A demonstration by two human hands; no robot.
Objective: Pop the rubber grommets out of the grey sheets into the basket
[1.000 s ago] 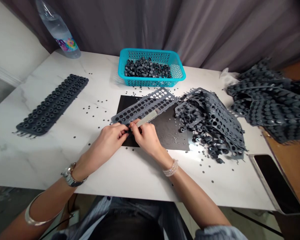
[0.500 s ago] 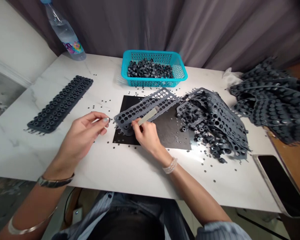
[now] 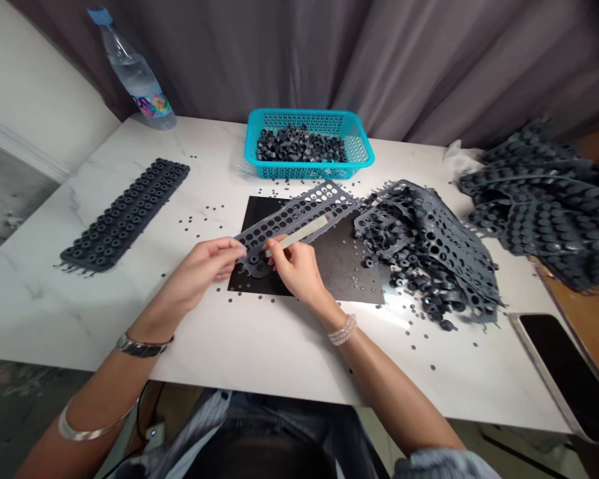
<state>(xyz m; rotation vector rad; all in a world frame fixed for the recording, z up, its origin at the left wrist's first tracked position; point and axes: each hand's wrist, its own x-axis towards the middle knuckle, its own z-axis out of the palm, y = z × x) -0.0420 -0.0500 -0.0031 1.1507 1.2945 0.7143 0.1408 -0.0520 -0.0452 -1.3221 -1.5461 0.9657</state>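
A dark grey rubber sheet [image 3: 292, 218] with rows of round holes lies slanted across a black mat [image 3: 339, 273]. In my right hand [image 3: 299, 269] is a pale flat tool [image 3: 307, 230], slim like tweezers, pinched between thumb and fingers. Its lower end points at the sheet's near left end, where a few round plugs [image 3: 253, 259] sit in the holes. My left hand [image 3: 204, 269] has its thumb and fingers pressed together at the sheet's left edge. Whatever is between those fingertips is too small or hidden to make out.
Behind the mat stands a turquoise basket [image 3: 309, 168] of small black rubber rings. A full strip [image 3: 124, 216] lies left, near a water bottle [image 3: 140, 83]. To the right are holed sheets with loose rings [image 3: 439, 293], a pile of strips [image 3: 544, 206] and a phone [image 3: 569, 376]. Tiny discs are scattered around.
My left hand has moved right, from beside the sheet to its left edge. My right hand keeps the pale tool at nearly the same spot. The camera view has shifted slightly.
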